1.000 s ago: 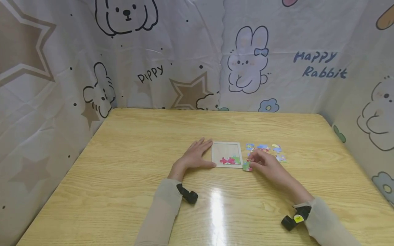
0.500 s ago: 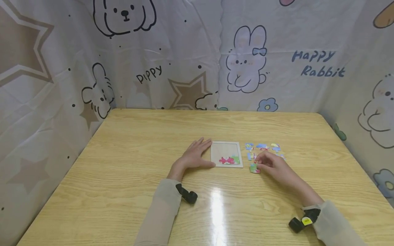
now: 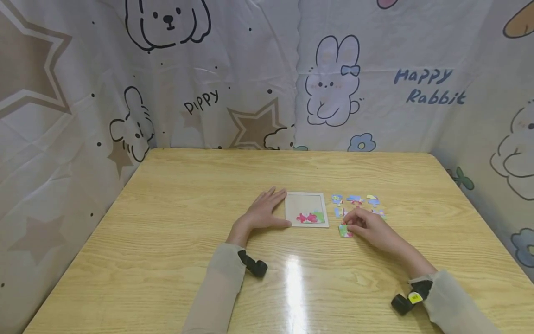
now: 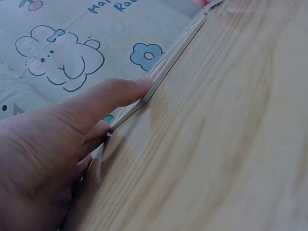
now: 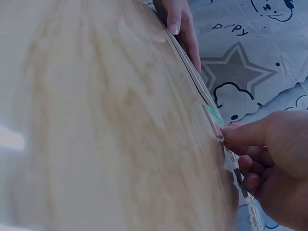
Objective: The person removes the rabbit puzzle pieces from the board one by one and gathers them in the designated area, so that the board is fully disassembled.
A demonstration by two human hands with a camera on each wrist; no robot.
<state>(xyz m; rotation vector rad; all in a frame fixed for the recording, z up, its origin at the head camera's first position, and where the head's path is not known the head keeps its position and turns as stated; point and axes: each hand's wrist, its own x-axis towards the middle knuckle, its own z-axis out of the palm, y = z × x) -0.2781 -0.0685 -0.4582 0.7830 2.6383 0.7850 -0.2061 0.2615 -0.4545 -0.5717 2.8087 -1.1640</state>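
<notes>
At the left side of a square wooden puzzle tray (image 3: 306, 194), my left hand (image 3: 263, 211) lies with its fingers spread. Its thumb touches the near left corner, as the left wrist view also shows with the hand (image 4: 53, 139) against the tray's edge. Inside the tray, along the bottom right, sit joined red and green puzzle pieces (image 3: 310, 217). To the right of the tray, my right hand (image 3: 369, 226) pinches a green and pink puzzle piece (image 3: 344, 230) by thumb and fingertips. In the right wrist view that piece (image 5: 212, 115) is held close above the wood.
Loose puzzle pieces (image 3: 355, 199), mostly blue, lie in rows right of the tray, some partly behind my right hand. They rest on a wood-grain table (image 3: 200, 185). A printed cloth (image 3: 258, 69) hangs around the back and sides.
My right hand has moved the green and pink piece away from the tray's right edge, rightward and slightly nearer. The piece has turned a little. My left hand stays at the tray.
</notes>
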